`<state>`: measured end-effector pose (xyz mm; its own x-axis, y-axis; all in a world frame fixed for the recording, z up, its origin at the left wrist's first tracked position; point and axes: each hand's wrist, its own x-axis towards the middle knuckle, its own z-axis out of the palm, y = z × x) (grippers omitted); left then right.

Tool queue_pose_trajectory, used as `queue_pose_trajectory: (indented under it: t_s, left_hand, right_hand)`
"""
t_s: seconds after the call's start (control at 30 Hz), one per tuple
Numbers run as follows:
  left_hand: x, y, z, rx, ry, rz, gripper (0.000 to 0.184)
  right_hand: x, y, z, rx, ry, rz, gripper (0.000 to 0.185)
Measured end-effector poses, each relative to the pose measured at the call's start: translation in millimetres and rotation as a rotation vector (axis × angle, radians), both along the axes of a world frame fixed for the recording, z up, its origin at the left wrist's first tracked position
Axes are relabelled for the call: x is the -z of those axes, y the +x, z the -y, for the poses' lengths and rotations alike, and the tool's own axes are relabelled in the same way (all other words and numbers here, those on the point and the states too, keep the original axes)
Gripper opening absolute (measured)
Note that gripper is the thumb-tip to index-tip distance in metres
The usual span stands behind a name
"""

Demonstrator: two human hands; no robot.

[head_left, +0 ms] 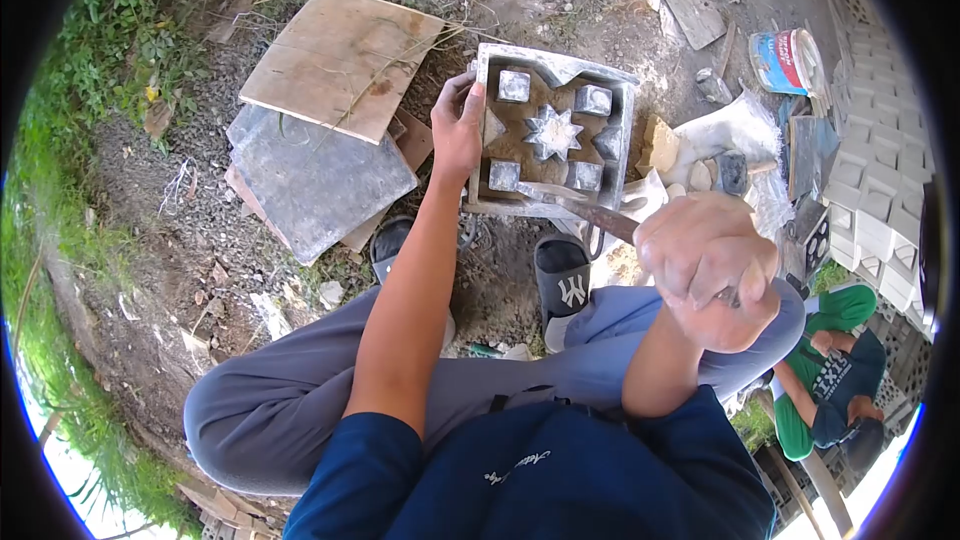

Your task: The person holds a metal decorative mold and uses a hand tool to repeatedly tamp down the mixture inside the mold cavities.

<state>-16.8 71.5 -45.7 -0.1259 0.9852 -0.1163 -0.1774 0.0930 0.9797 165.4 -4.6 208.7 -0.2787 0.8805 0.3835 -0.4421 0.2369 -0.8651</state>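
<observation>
A square grey metal block mould [632, 130] rests on the ground before my feet. Inside it are a star-shaped core [553, 133] and several square posts, with brownish material between them. My left hand [459, 125] grips the mould's left wall, thumb over the rim and the other fingers partly hidden behind it. In a closed fist, my right hand [708, 265] holds a tool with a brown shaft [605, 220]. Its narrow grey end lies over the mould's near wall, beside the lower left post; I cannot tell whether it touches.
Left of the mould lie a plywood board [340, 60] and a grey sheet [320, 175]. To the right are a white sack [740, 140] with rubble, a paint bucket [788, 62] and stacked pale blocks [880, 170]. Another person [835, 380] crouches at lower right.
</observation>
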Motion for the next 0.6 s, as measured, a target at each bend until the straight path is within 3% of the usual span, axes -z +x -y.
queue_pose_trajectory:
  t_s: [0.37, 0.47, 0.53, 0.6]
  left_hand:
    - [-2, 3, 0, -0.015, -0.023, 0.058, 0.036]
    - [-2, 2, 1, -0.018, -0.027, 0.069, 0.035]
    - [-1, 2, 1, -0.007, -0.036, 0.063, 0.035]
    - [-3, 2, 0, -0.011, -0.039, 0.062, 0.034]
  right_hand:
    - [22, -40, 12, -0.054, -0.038, 0.070, 0.061]
    - [30, -51, 13, -0.065, 0.060, 0.078, 0.049]
    - [36, -61, 17, 0.087, -0.017, 0.132, 0.060]
    - [68, -63, 12, 0.059, 0.015, 0.157, 0.060]
